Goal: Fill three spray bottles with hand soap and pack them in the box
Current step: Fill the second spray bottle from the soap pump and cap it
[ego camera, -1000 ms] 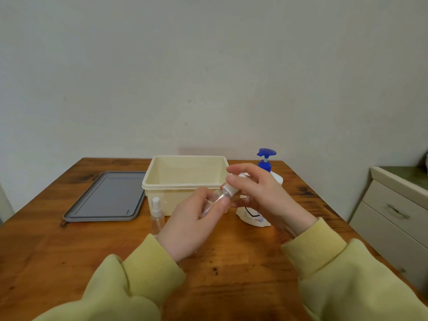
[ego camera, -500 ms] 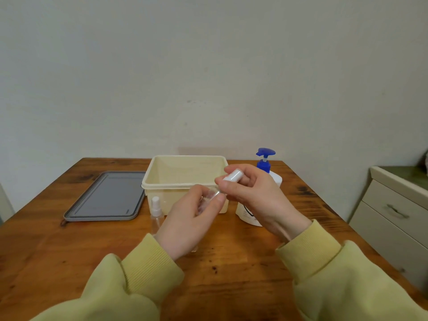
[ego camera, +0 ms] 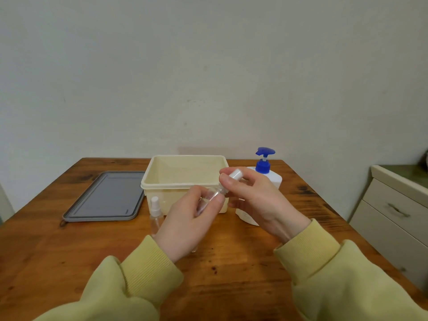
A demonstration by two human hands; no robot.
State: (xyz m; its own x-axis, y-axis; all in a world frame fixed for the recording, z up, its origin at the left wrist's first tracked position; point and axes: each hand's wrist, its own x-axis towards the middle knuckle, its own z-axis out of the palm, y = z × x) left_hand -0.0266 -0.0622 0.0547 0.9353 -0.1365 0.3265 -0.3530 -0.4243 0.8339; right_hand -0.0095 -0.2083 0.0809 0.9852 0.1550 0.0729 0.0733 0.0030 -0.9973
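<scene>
spray bottle [ego camera: 212,195] between hands | left hand [ego camera: 183,223] grips body | right hand [ego camera: 254,200] pinches cap [ego camera: 236,176]

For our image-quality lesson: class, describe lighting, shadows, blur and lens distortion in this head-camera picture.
Head view: soft, even light, only a faint shadow on the wall behind the box; the clear spray bottle in the left hand, its white cap pinched by the right hand, looks smeared; the wide lens splays the table edges.

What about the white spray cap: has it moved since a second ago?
Yes. The white cap, pinched by the right hand, has risen from below the front rim of the box to above it, away from the bottle in the left hand.
</scene>
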